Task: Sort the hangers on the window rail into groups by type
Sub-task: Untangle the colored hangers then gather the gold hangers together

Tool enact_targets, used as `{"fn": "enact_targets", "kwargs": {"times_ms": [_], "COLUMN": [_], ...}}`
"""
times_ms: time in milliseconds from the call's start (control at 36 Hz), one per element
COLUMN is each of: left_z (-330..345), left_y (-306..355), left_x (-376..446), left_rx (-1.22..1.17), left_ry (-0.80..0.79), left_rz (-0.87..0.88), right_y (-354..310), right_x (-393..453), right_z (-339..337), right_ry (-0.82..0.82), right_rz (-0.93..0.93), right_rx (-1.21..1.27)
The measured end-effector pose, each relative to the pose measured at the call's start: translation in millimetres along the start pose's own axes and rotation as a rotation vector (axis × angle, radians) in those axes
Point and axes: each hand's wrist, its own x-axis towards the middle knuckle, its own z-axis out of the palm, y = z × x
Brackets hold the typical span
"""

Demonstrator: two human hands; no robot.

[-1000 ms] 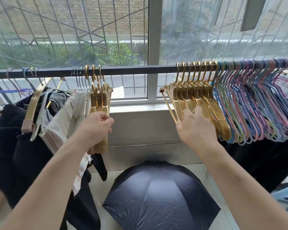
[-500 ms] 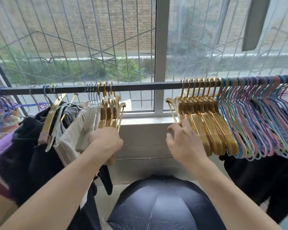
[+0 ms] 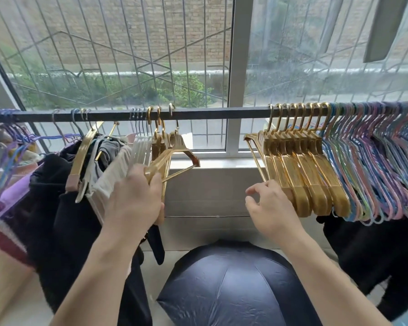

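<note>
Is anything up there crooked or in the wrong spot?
Yes. One gold hanger in the left hand is twisted sideways, unlike its neighbours. That small gold bunch hangs beside the white hangers, across a gap of bare rail from the big gold group.

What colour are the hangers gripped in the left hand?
Shiny gold hangers, gripped in the left hand; the head view shows them plainly.

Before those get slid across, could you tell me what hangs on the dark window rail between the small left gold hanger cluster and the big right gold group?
Nothing: in the head view, that stretch of rail is bare.
</note>
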Motion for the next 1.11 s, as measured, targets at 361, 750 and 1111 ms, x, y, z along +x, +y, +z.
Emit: {"fn": "enact_targets", "kwargs": {"times_ms": [361, 750, 1111], "left_z": [4.6, 64.3, 20.3], "left_y": [42.5, -17.8, -200.7], "left_x": [68.3, -32.3, -84.5], "left_rx": [0.086, -0.335, -0.924], "left_ry": [-0.148, -0.866, -0.666], "left_rz": [0.141, -0.214, -0.542], "right_y": [2.7, 122.9, 145.2], "right_x": [-21.7, -77.4, -117.7], "right_z": [21.5, 76.9, 103.5], "right_ry": [-0.243, -0.652, -1.024], "right_rz": [-0.012, 0.462, 0.315], "right_rx": [-0.008, 0.310, 0.229]}}
